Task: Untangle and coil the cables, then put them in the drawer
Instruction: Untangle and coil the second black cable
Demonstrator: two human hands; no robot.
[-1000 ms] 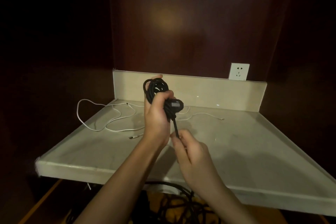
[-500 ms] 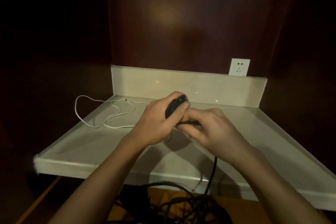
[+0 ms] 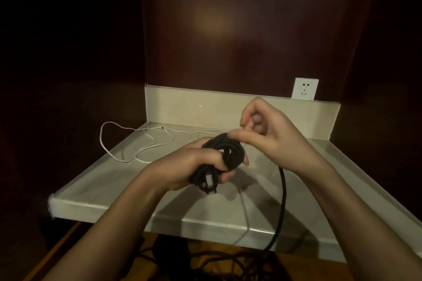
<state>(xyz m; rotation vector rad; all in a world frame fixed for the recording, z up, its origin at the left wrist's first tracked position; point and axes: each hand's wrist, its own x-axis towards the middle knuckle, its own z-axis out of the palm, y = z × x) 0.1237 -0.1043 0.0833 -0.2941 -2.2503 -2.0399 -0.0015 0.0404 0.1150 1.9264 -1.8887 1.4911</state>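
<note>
My left grip (image 3: 196,166) covered part of the black cable coil (image 3: 225,155), so I could not count its loops. The cable's loose end dropped behind the tabletop (image 3: 141,203) edge into a dark tangle (image 3: 217,262) cut off by the bottom edge.

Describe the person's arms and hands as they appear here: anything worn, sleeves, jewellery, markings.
Both forearms are bare up to the frame's lower edge; no sleeve shows. The left hand and the right hand wear no gloves. No ring, watch, bracelet or marking can be seen on either wrist or on the fingers in view, though the light is dim. Nails look short and unpainted where visible.
</note>
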